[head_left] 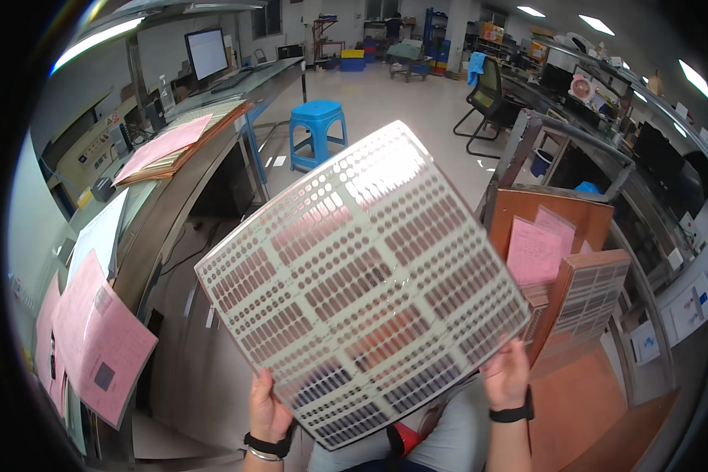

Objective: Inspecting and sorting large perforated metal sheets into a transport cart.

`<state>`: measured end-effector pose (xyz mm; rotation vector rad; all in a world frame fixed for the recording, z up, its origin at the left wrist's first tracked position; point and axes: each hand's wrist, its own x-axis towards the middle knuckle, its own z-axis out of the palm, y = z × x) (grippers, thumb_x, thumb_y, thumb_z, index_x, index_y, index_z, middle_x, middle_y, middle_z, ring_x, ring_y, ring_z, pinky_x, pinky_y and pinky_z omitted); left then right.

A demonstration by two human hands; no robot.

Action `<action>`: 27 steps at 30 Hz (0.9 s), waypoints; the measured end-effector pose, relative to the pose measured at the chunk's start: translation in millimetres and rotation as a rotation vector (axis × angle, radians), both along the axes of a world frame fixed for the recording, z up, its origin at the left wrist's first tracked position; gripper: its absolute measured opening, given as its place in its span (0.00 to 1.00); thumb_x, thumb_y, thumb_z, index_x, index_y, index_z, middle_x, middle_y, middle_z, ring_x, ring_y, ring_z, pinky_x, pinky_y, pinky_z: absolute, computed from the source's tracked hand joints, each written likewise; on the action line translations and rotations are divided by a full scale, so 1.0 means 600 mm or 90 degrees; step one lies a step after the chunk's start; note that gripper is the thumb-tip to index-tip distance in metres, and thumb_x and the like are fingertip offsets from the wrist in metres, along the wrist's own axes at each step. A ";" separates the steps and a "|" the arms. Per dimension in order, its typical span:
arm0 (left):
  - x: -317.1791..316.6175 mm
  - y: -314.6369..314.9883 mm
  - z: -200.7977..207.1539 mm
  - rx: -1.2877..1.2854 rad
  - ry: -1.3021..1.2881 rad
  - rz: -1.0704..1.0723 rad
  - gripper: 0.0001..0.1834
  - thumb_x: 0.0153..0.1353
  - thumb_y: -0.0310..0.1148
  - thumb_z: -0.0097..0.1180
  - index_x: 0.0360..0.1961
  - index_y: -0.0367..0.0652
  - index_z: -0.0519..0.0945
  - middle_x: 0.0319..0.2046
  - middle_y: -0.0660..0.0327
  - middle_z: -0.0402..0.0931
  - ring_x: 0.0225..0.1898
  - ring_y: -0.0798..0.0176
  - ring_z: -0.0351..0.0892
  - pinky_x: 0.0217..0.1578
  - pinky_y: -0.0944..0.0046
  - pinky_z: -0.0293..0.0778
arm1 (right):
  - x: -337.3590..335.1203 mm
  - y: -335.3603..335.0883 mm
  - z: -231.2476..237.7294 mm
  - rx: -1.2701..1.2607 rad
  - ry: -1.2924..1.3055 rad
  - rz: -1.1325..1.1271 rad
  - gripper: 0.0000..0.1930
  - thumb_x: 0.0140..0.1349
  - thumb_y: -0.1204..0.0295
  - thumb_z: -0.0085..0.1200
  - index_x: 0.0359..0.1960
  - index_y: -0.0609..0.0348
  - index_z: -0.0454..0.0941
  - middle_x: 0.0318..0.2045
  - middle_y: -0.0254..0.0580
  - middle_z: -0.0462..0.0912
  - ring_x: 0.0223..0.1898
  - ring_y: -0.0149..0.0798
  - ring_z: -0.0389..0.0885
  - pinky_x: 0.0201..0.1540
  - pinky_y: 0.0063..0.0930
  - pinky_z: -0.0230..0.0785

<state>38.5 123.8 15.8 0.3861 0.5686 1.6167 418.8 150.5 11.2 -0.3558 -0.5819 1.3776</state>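
A large, thin circuit board panel point(354, 303) fills the middle of the view, turned at an angle and tilted up in front of my lap. Rows of shiny round, oval and oblong metal pads cover its pale face, and light glints off the upper part. My left hand point(269, 411) grips its lower left edge, thumb on the face. On the lower right edge, my right hand point(507, 374) pinches near the corner. The fingers behind the panel are partly hidden. A wristband circles each wrist.
To the right, a metal-framed cart point(617, 161) carries upright stacked panels point(594, 303) and pink sheets point(533, 250). Along the left runs a workbench point(185, 177) with more panels, papers and a monitor point(207, 53). A blue stool point(317, 130) and an office chair point(488, 98) stand beyond.
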 end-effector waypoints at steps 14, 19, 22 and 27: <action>-0.057 -0.013 0.022 -0.020 0.115 0.051 0.20 0.64 0.31 0.48 0.56 0.36 0.64 0.51 0.57 0.71 0.50 0.64 0.72 0.52 0.63 0.68 | 0.031 -0.022 0.073 -0.082 -0.515 -0.046 0.20 0.64 0.65 0.51 0.53 0.65 0.68 0.37 0.32 0.77 0.33 0.22 0.72 0.39 0.16 0.64; -0.045 -0.013 0.055 0.078 0.238 0.186 0.07 0.64 0.31 0.50 0.41 0.42 0.68 0.40 0.64 0.74 0.45 0.71 0.70 0.47 0.68 0.67 | 0.040 0.002 0.063 -0.016 -0.508 -0.137 0.13 0.63 0.70 0.53 0.46 0.62 0.70 0.35 0.29 0.75 0.35 0.22 0.70 0.40 0.16 0.64; -0.050 -0.006 0.073 0.218 0.433 0.256 0.08 0.61 0.31 0.55 0.38 0.42 0.70 0.38 0.65 0.75 0.43 0.70 0.70 0.47 0.67 0.66 | 0.028 0.025 0.079 0.011 -0.442 -0.193 0.14 0.65 0.67 0.48 0.50 0.59 0.69 0.40 0.34 0.77 0.39 0.28 0.74 0.44 0.24 0.68; -0.090 0.047 0.079 0.357 0.871 0.156 0.11 0.47 0.19 0.61 0.35 0.36 0.79 0.38 0.58 0.80 0.40 0.58 0.76 0.43 0.62 0.70 | 0.006 0.087 0.091 0.057 -0.262 -0.067 0.19 0.67 0.63 0.41 0.56 0.57 0.63 0.49 0.38 0.71 0.47 0.33 0.70 0.51 0.30 0.64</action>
